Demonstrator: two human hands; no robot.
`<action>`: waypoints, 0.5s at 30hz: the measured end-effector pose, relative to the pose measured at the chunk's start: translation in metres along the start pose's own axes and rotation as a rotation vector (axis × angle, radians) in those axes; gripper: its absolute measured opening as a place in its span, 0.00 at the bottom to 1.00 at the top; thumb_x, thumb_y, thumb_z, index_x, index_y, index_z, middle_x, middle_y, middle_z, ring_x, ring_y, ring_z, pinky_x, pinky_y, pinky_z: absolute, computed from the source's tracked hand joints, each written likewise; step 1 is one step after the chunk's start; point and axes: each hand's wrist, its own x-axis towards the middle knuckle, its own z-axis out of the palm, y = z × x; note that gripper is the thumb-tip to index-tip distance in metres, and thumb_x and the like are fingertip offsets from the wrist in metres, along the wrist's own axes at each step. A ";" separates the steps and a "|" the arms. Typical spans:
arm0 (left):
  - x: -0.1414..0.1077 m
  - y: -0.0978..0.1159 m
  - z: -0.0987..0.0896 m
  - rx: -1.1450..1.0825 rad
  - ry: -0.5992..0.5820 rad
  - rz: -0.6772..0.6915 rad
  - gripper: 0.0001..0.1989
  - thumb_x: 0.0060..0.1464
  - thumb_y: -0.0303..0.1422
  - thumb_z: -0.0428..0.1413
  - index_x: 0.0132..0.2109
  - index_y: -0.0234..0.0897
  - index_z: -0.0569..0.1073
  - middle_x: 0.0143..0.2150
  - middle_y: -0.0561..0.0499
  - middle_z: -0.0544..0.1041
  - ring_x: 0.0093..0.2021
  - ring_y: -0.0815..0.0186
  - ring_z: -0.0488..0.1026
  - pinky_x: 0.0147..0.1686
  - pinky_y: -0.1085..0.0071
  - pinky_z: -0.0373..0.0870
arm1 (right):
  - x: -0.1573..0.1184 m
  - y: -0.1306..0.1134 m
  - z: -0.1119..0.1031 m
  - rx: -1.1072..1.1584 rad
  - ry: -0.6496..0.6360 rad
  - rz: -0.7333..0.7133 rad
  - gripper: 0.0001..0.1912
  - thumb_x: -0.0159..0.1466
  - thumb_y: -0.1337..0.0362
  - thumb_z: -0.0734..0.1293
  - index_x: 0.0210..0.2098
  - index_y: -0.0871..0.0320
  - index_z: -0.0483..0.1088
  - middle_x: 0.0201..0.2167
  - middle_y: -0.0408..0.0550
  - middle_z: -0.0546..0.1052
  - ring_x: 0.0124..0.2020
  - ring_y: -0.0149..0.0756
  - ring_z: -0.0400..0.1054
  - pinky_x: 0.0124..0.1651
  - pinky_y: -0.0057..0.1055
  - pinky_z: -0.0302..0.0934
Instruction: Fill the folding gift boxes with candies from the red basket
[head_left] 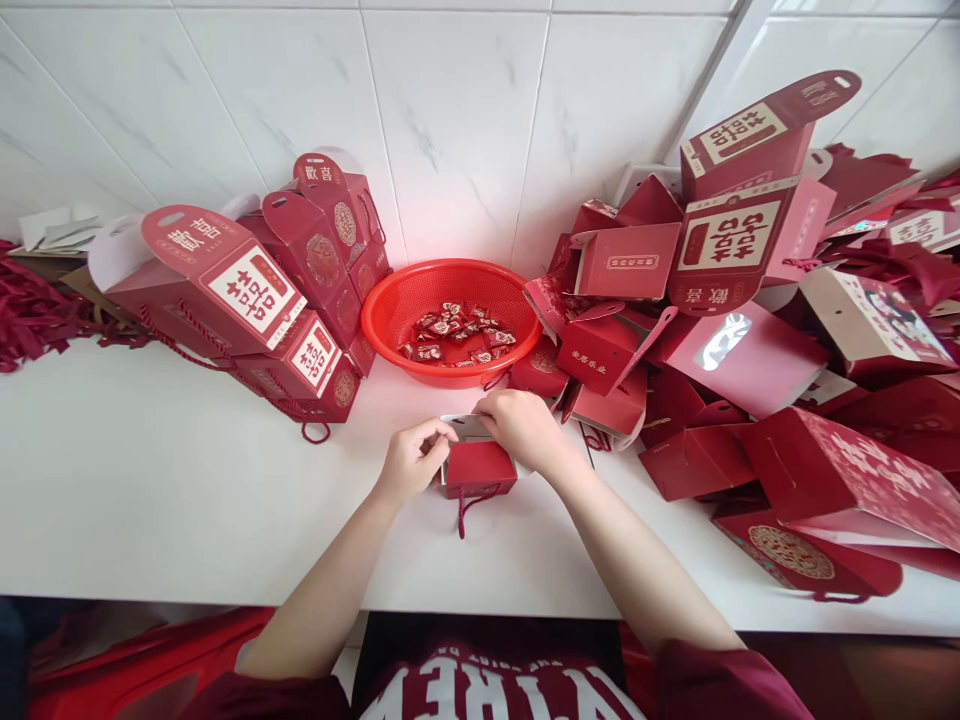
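A small red gift box (480, 468) sits on the white table in front of me, with a dark red rope handle (462, 512) hanging from its near side. My left hand (414, 458) is closed on the box's far left edge, thumb and fingertips pinched. At the far right side, my right hand (519, 428) is bent over the box with its fingers curled on the pale upright flap (466, 424). Part of the flap and my right fingertips are hidden behind that hand. Just beyond them stands a red plastic basket (450, 375) holding several small red wrapped sweets (450, 328).
Closed red gift boxes (255, 290) are stacked on the left, near dark red shredded filling (34, 310). A loose heap of open and folded boxes (735, 340) covers the right side. The white table (150, 500) meets a tiled wall (457, 120) behind.
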 end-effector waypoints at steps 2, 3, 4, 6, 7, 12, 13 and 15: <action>-0.001 0.014 -0.005 0.040 -0.115 -0.144 0.09 0.56 0.32 0.52 0.40 0.38 0.76 0.20 0.59 0.65 0.16 0.71 0.67 0.17 0.77 0.63 | 0.006 -0.003 -0.003 -0.010 -0.014 0.011 0.13 0.66 0.69 0.62 0.37 0.56 0.80 0.34 0.50 0.81 0.38 0.42 0.75 0.38 0.30 0.62; -0.002 0.022 -0.008 0.071 -0.172 -0.187 0.10 0.56 0.33 0.53 0.42 0.38 0.76 0.20 0.59 0.66 0.16 0.70 0.69 0.18 0.76 0.64 | 0.008 -0.004 -0.004 -0.016 -0.021 0.018 0.13 0.66 0.69 0.62 0.36 0.56 0.80 0.33 0.51 0.81 0.37 0.42 0.75 0.37 0.30 0.61; -0.002 0.029 -0.011 0.114 -0.217 -0.200 0.10 0.55 0.34 0.53 0.41 0.39 0.77 0.20 0.59 0.67 0.17 0.69 0.70 0.19 0.75 0.65 | 0.010 -0.005 -0.005 -0.023 -0.028 0.027 0.13 0.65 0.69 0.62 0.35 0.56 0.80 0.33 0.52 0.81 0.37 0.42 0.75 0.36 0.30 0.61; -0.003 0.043 -0.016 0.233 -0.272 -0.163 0.09 0.56 0.36 0.54 0.35 0.38 0.78 0.20 0.57 0.68 0.19 0.69 0.71 0.22 0.75 0.65 | 0.012 -0.006 -0.007 -0.031 -0.043 0.047 0.13 0.64 0.69 0.62 0.34 0.56 0.80 0.33 0.53 0.81 0.37 0.43 0.75 0.36 0.30 0.60; -0.005 0.049 -0.018 0.301 -0.285 -0.127 0.11 0.56 0.38 0.55 0.32 0.38 0.78 0.20 0.56 0.69 0.21 0.69 0.70 0.22 0.75 0.63 | 0.013 -0.006 -0.007 -0.031 -0.051 0.055 0.13 0.63 0.69 0.63 0.34 0.56 0.80 0.33 0.53 0.81 0.37 0.43 0.75 0.36 0.30 0.60; -0.016 0.065 -0.016 0.589 -0.341 -0.048 0.17 0.45 0.51 0.64 0.30 0.41 0.78 0.24 0.55 0.73 0.24 0.67 0.68 0.22 0.73 0.54 | 0.015 -0.002 -0.009 0.014 -0.072 0.069 0.11 0.64 0.64 0.65 0.36 0.53 0.81 0.35 0.50 0.82 0.37 0.42 0.75 0.37 0.30 0.61; -0.018 0.064 -0.015 0.627 -0.344 -0.040 0.18 0.43 0.51 0.65 0.29 0.41 0.77 0.25 0.55 0.74 0.25 0.66 0.68 0.22 0.73 0.54 | 0.014 0.000 -0.009 0.029 -0.069 0.065 0.10 0.64 0.63 0.65 0.36 0.53 0.81 0.36 0.49 0.82 0.38 0.41 0.75 0.37 0.30 0.62; -0.020 0.060 -0.013 0.680 -0.333 -0.004 0.18 0.44 0.50 0.65 0.26 0.40 0.74 0.27 0.55 0.74 0.26 0.67 0.68 0.24 0.73 0.54 | 0.013 0.005 -0.006 0.063 -0.056 0.052 0.10 0.65 0.62 0.66 0.37 0.53 0.80 0.36 0.48 0.82 0.39 0.41 0.75 0.39 0.30 0.62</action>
